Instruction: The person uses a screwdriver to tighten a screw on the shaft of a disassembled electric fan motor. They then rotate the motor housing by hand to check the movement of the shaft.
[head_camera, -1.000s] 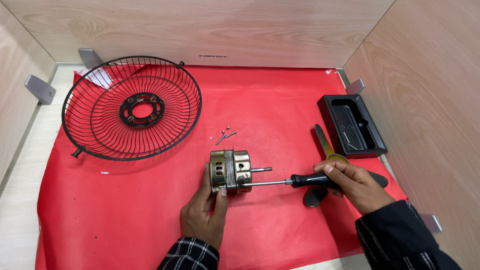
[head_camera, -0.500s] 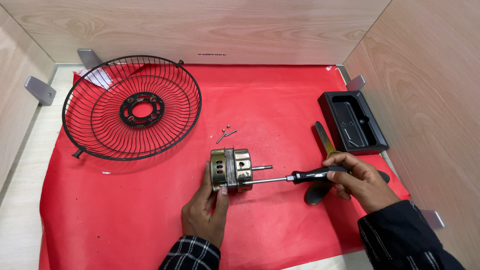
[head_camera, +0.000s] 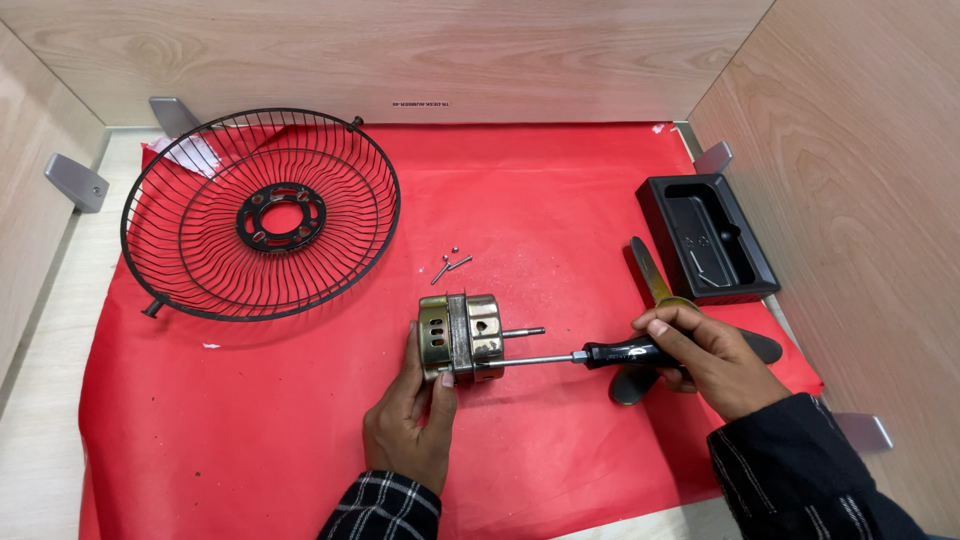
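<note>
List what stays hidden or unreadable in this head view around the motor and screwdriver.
- Screwdriver tip: hidden where it meets the motor.
- Its handle: mostly covered by the right hand.
- Black blade-shaped part: middle hidden under that hand.
- Loose screws: too small to tell type.
- Motor's left end: behind the left hand.

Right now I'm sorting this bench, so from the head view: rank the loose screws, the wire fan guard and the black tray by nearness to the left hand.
From the left hand:
1. Loose screws, just beyond the motor it steadies.
2. Wire fan guard, far left.
3. Black tray, far right.
</note>
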